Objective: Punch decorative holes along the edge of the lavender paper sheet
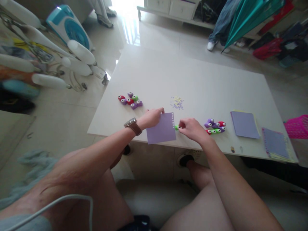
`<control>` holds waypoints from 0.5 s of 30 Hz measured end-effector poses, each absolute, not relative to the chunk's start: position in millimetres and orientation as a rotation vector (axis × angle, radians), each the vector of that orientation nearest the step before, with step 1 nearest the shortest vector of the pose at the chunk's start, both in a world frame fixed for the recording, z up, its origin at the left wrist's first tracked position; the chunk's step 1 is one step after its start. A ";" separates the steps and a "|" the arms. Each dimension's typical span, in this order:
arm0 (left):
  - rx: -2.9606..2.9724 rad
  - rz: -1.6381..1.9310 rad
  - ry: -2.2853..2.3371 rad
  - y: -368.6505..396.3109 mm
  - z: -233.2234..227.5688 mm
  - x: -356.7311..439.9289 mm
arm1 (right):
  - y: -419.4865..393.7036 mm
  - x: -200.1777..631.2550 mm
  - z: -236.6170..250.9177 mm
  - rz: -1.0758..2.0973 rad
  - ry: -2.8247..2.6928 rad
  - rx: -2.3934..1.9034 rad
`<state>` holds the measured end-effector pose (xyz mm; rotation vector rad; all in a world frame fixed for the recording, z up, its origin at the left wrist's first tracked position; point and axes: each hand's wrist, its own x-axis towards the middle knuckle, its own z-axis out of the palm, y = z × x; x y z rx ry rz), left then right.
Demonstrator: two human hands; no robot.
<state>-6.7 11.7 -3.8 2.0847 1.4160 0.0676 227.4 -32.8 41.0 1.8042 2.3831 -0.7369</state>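
Observation:
A square purple sheet of paper (160, 130) lies at the table's near edge, with a row of punched holes down its right side. My left hand (154, 117), a watch on its wrist, is closed on the sheet's upper left part; some fingertips are hidden. At the right edge of the sheet, my right hand (190, 127) grips a small green hole punch (176, 127) against the paper. Beyond the sheet sits a small heap of yellow and purple paper bits (177, 102). Several red, purple and green punches with eye-like tops (130, 101) lie to the left, and another group (216, 125) to the right.
A stack of purple sheets (245, 125) and a stack with holed edges (275, 143) lie on the white table (192, 77) at right. Two small items lie near the front edge. A pink basket (298, 126) stands beyond the right side. Other people's legs show across the room.

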 end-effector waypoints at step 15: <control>2.017 0.079 1.435 12.9 4.9 -5.5 | -33.6 230.9 36.8 -0.736 2.462 1.826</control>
